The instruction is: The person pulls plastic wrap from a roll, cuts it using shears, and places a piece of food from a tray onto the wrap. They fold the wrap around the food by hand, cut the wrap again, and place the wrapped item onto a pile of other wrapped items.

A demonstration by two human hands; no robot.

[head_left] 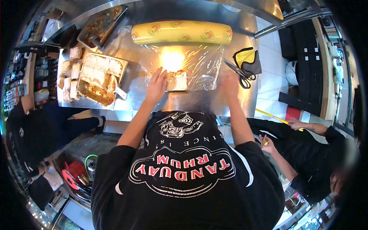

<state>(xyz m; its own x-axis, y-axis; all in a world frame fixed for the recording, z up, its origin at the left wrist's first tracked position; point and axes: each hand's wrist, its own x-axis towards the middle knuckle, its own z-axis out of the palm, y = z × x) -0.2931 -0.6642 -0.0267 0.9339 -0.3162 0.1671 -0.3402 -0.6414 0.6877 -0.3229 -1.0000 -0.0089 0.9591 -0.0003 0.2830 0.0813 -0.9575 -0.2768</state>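
Stainless steel table (191, 101), smooth and glossy, with a hard glare spot in the middle. Across its far side, a long yellow cylinder of cling film roll (182, 32) printed with round red-and-green marks. Drawn from it toward the body, a clear, crinkled cling film sheet (203, 63). On the near edge of that sheet, a pale square food block (178, 80) with a browner top, lying flat between the two hands.

Left hand (156, 86) open, fingers straight and together, laid on the film and touching the block's left side. Right hand (230, 82) just right of the block, motion-blurred; grip impossible to tell.

Right of the sheet, steel scissors (241, 74) beside a yellow-and-grey cloth (248, 59). To the left, a rectangular metal tray (119, 76) of cut pale squares, partly emptied to brown crumbs, and beside it a stack of wrapped blocks (69, 74).

White tiled floor (268, 57) beyond the table's right end. At each side, a co-worker in black.
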